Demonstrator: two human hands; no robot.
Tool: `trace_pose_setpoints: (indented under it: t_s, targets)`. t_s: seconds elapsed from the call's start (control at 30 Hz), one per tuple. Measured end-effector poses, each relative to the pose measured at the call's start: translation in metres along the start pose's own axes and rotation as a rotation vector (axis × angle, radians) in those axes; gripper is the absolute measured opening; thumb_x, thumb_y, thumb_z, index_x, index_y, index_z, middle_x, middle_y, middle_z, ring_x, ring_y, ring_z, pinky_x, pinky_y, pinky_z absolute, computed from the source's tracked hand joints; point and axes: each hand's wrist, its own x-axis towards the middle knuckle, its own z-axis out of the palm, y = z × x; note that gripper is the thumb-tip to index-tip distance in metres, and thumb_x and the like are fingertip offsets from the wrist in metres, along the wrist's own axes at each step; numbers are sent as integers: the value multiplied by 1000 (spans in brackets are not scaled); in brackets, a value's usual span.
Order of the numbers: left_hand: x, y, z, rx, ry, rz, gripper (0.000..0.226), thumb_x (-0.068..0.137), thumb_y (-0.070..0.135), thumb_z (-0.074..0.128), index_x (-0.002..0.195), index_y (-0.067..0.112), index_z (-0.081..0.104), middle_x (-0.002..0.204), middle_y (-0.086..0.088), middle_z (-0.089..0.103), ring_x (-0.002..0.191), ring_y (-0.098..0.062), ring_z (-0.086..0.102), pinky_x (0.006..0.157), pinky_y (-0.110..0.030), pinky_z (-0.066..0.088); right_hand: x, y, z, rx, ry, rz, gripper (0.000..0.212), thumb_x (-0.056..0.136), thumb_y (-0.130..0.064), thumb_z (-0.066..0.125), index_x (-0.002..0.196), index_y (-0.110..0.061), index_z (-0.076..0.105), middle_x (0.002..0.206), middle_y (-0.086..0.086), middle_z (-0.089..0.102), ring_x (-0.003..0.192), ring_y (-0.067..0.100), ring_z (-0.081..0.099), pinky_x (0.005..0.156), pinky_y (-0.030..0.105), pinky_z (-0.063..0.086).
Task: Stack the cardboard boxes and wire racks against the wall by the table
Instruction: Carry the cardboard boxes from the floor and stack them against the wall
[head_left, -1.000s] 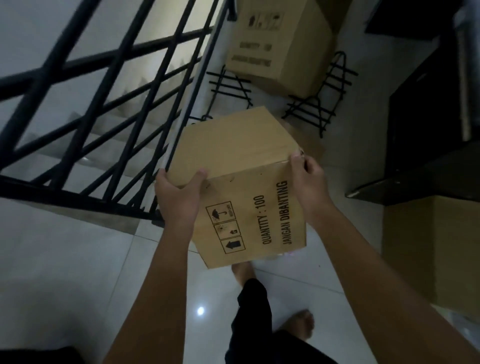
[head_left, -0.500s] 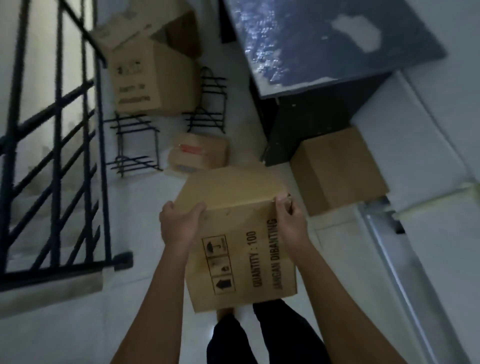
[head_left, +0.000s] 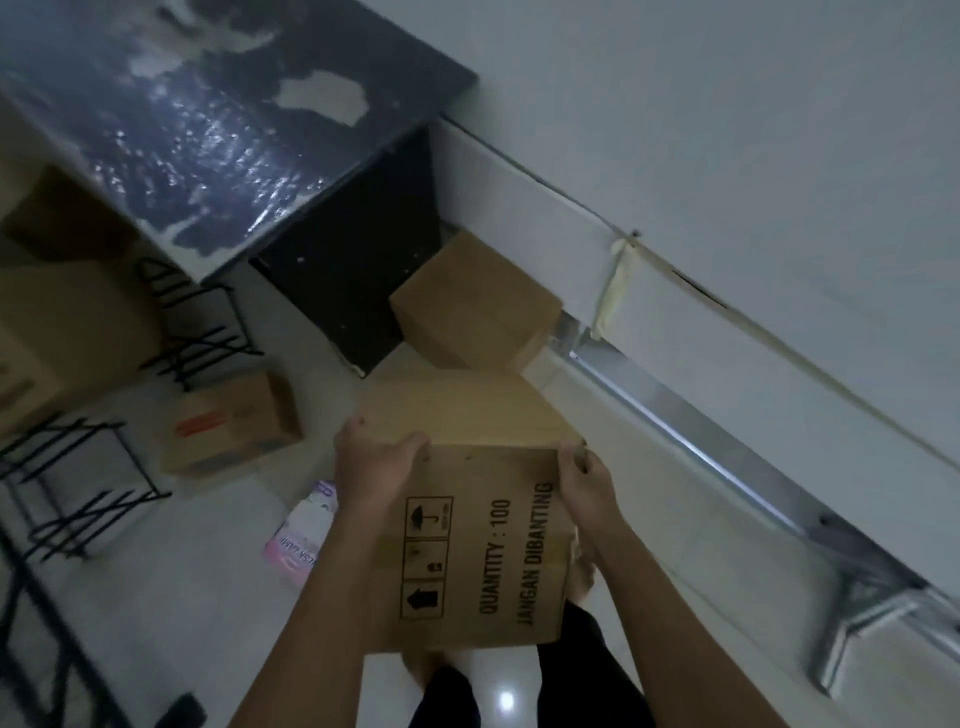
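while the printed cardboard box (head_left: 478, 525) was up in the air in front of the person, the step looked like carrying it over to the plain box (head_left: 475, 306) sitting on the floor by the wall (head_left: 727, 130), right next to the dark table (head_left: 208, 130). left hand (head_left: 371, 462) was curled over the top left edge, right hand (head_left: 584, 480) gripped the top right corner. next move probably needed lowering it square onto that plain box. the box's underside and the fingers behind it were hidden; wire racks (head_left: 78, 488) at left were blurry, a bigger box cut off.
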Motion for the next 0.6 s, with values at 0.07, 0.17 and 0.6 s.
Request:
trace_pose_setpoints:
  t_s: [0.07, 0.17, 0.6]
  targets:
    - [0, 19, 36, 58, -51, 24, 104, 74, 43, 83, 155, 13, 25, 155, -7, 36, 135, -28, 43, 102, -38, 41, 20, 10, -28, 41, 28, 49, 58, 82, -67, 44, 114, -22, 61, 111, 5, 65, 102, 23, 60, 97, 47, 48]
    - [-1, 45, 88, 123, -114, 36, 109, 71, 44, 86, 155, 12, 25, 156, -7, 33, 136, -27, 41, 100, -33, 39, 53, 24, -68, 98, 46, 109, 79, 63, -80, 40, 115, -24, 61, 110, 3, 65, 103, 23, 61, 98, 48, 49]
    - [17, 102, 289, 404, -211, 161, 83, 65, 53, 89, 125, 6, 57, 115, -2, 63, 115, -23, 61, 76, -24, 47, 184, 109, -176, 267, 167, 230, 65, 87, -65, 42, 123, -12, 58, 116, 7, 63, 103, 24, 61, 94, 43, 51]
